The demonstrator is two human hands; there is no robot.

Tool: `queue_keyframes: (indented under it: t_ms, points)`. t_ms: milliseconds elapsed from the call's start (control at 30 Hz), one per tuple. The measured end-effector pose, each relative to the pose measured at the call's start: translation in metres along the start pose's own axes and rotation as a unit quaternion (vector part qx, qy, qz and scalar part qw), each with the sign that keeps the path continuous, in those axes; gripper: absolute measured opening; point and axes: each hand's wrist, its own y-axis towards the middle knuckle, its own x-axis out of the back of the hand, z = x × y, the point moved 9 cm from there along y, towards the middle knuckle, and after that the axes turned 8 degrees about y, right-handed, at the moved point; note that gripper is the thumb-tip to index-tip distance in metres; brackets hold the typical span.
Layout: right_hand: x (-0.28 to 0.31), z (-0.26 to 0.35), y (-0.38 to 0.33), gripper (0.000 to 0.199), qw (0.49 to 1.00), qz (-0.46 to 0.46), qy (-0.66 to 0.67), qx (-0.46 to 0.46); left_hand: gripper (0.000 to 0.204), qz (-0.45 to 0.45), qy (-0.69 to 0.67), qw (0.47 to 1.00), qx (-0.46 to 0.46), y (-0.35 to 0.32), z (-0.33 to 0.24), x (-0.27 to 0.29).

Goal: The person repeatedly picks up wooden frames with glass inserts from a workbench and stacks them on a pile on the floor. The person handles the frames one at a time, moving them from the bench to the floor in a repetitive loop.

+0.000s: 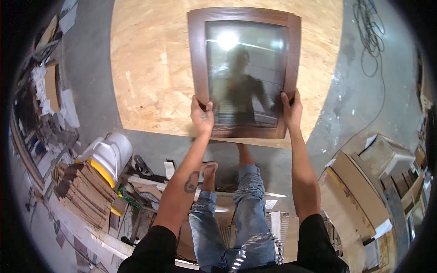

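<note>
As a brown-framed glass panel (246,75) is held over a pale wood board (152,68) just past the view's 12 o'clock, its frame is clasped by the left hand (203,117) between the panel's 7 and 8 o'clock and by the right hand (292,110) near its 4. Whether the board is touched cannot be told. At the view's 2 o'clock, a dark cable (367,25) is coiled; near 4, cardboard sheets (359,195) are piled; toward 9, a white bucket (119,152) is placed.
</note>
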Motion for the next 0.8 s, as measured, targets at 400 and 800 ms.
queue_keyframes:
  t_ms: [400,800]
  points:
    - [-0.013,0.03,-0.008,0.053,0.997,0.02,-0.075,0.022,0.045,0.014,0.104,0.993,0.049,-0.006,-0.01,0.024]
    - [-0.001,0.033,-0.007,0.023,0.997,0.03,-0.062,0.044,0.054,0.058,0.114,0.991,0.029,-0.019,-0.016,0.038]
